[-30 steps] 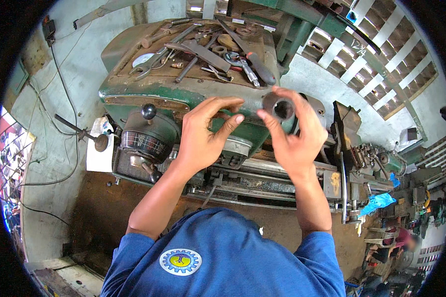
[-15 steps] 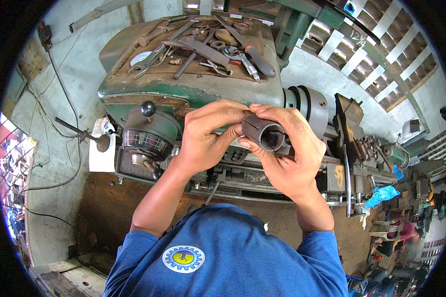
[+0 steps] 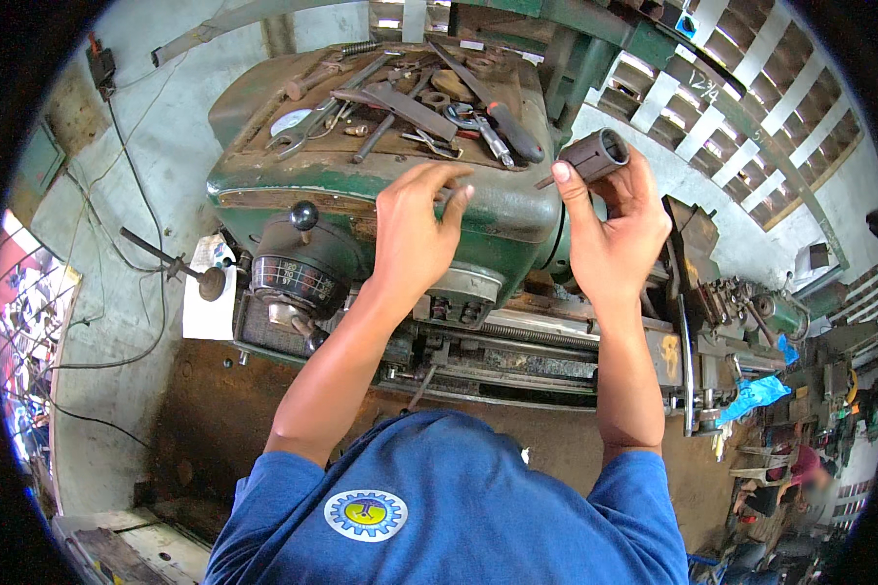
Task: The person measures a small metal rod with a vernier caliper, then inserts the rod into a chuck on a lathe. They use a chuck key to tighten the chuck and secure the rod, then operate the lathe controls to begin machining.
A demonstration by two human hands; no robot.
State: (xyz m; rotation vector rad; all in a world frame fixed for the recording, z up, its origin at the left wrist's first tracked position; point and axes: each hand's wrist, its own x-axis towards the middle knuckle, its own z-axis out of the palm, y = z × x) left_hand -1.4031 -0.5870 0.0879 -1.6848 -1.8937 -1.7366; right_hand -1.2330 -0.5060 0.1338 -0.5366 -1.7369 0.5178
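My right hand holds a dark metal sleeve above the right end of the lathe headstock. The sleeve is a hollow cylinder with a slit along its side, and its open end tilts up and to the right. Thumb and fingers grip it from below. A thin strip sticks out at its lower left; I cannot tell what it is. My left hand, apart from the sleeve, hovers over the headstock's front with fingers curled toward the thumb. Something small and greyish shows between them, too hidden to name.
Atop the headstock lie an open-end wrench, an adjustable wrench, a file with a grey and orange handle and other tools. A ball-ended lever rises above the speed dial. The carriage stands at right.
Both hands were on the sleeve; now my right hand alone has carried it up and to the right. My left hand has let go and moved slightly right, away from it.
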